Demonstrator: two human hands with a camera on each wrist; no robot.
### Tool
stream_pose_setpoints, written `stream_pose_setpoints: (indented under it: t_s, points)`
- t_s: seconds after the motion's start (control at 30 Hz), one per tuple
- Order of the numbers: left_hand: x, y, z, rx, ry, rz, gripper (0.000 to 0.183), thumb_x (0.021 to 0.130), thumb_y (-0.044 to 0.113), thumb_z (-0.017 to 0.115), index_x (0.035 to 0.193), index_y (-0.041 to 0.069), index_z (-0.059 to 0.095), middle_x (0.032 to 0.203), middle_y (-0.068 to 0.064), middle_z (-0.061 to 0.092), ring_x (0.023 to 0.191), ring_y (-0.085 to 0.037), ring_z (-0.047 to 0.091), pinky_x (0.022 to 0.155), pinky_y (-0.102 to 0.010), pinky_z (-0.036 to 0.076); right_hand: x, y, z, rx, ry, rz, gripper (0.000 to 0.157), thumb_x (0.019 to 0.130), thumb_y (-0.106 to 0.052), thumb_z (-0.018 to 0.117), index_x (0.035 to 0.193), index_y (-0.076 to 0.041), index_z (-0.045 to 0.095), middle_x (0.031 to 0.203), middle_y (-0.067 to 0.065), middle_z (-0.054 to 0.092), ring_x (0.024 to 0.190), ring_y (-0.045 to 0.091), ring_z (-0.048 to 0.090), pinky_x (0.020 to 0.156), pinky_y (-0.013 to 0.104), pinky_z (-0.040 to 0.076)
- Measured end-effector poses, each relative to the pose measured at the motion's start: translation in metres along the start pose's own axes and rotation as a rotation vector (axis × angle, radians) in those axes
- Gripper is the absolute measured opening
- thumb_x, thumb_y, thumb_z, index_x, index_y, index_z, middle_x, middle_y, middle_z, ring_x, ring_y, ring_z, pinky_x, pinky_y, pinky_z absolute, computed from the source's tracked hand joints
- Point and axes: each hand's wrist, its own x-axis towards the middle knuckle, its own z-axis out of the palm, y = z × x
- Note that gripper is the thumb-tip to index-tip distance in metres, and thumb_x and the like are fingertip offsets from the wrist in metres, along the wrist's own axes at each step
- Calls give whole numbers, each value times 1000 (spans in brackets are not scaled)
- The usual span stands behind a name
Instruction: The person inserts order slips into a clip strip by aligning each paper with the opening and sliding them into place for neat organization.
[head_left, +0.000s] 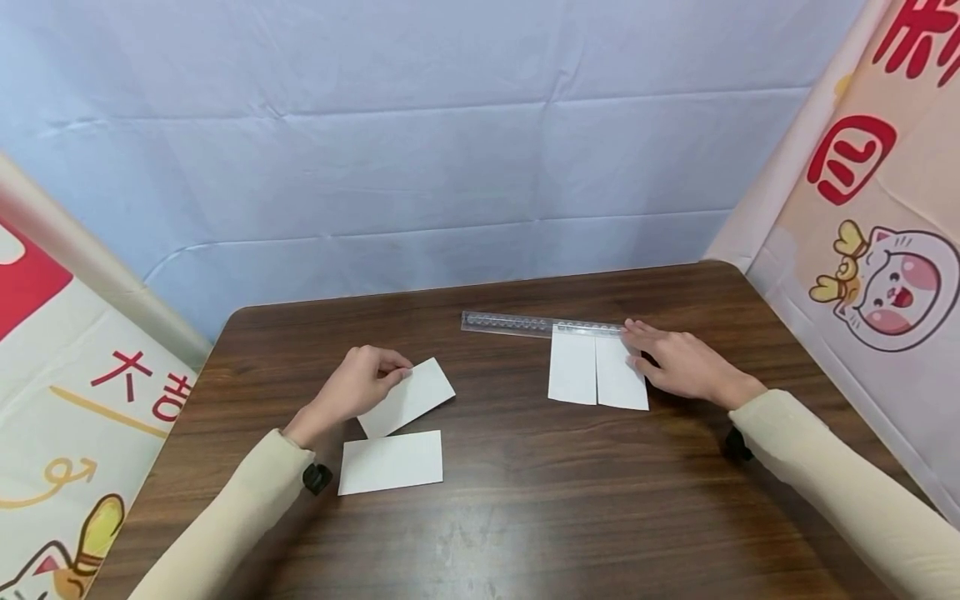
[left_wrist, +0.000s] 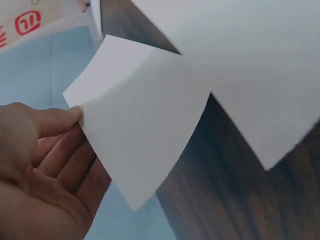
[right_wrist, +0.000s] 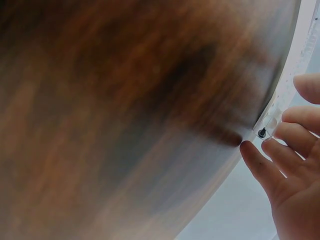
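Observation:
My left hand (head_left: 358,382) pinches the edge of a white paper rectangle (head_left: 416,393) between thumb and fingers; in the left wrist view the paper (left_wrist: 140,110) bends slightly. A second white rectangle (head_left: 392,463) lies just in front of it on the table. At the right, my right hand (head_left: 686,363) rests with fingers extended on the right end of a clear plastic ruler (head_left: 510,322). Two white paper pieces, a left one (head_left: 573,368) and a right one (head_left: 617,377), lie side by side below the ruler, a thin gap between them. The right thumb is beside the right piece.
The dark wood-grain table (head_left: 495,517) has a rounded back edge close to a pale blue cloth backdrop (head_left: 420,150). Printed banners stand at the left (head_left: 97,375) and right (head_left: 885,250) sides.

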Motion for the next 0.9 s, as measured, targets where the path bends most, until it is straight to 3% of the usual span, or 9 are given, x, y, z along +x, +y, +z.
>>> stream_pose_setpoints:
  t_s: [0.23, 0.43, 0.63, 0.9]
  points:
    - [9, 1, -7, -86, 3, -81, 19, 104, 20, 68, 114, 9, 80, 106, -10, 82, 97, -23, 79, 80, -37, 62, 1, -1, -1, 5, -1, -5, 51, 109, -20, 59, 152, 5, 50, 161, 29, 43, 149, 44, 46, 109, 61, 53]
    - [18, -1, -10, -152, 25, -180, 20, 104, 26, 69, 114, 13, 81, 109, -8, 82, 104, -23, 77, 87, -40, 60, 0, -1, 0, 3, 0, -4, 51, 109, -20, 60, 152, 6, 50, 161, 29, 43, 149, 44, 46, 108, 60, 54]
    - [26, 0, -10, -222, 37, -232, 21, 104, 27, 68, 115, 15, 81, 117, -11, 80, 104, -25, 74, 83, -37, 60, 1, -1, 0, -6, 4, -8, 51, 108, -20, 60, 151, 6, 50, 161, 30, 43, 148, 44, 47, 99, 55, 58]
    - [39, -6, -6, -413, 35, -322, 23, 104, 22, 70, 121, 10, 80, 129, -17, 73, 101, -24, 77, 91, -42, 66, 0, 0, 0, -9, -2, -2, 53, 108, -22, 60, 152, 5, 50, 161, 29, 43, 148, 44, 46, 90, 49, 59]
